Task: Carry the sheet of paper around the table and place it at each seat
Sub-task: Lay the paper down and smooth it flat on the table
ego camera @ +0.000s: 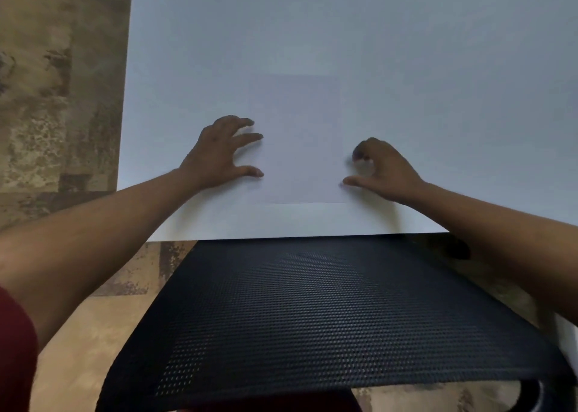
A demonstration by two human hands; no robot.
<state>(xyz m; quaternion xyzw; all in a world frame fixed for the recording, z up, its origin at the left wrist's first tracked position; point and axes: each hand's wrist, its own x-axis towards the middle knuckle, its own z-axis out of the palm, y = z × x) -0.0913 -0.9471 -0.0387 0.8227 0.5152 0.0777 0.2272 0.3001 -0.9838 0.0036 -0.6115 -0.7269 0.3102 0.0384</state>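
Presently, head view, findings as follows.

Table: white table (406,67) fills the far and middle part of the view; its near edge runs left to right just beyond the chair, its left edge runs up the frame against the floor.

Sheet of paper: white sheet of paper (300,142) lies flat on the table near the near edge, long side running away from the viewer, between the two hands. Its outline is faint against the table; the near edge is the clearest.

Left hand: left hand (219,152) rests on the table at the sheet's left edge, fingers (247,137) spread wide, their tips and the thumb tip at or just over that edge. It grips nothing.

Right hand: right hand (384,170) sits at the sheet's right edge, fingers curled under, thumb stretched toward the sheet's near right corner. Whether it pinches the edge cannot be told.

Chair: black mesh chair back (312,311) stands near, between the forearms, below the table's near edge.

Floor: mottled brown floor (56,98) shows at left and beneath the chair.

Sleeve: dark red sleeve (15,349) at the near left corner.
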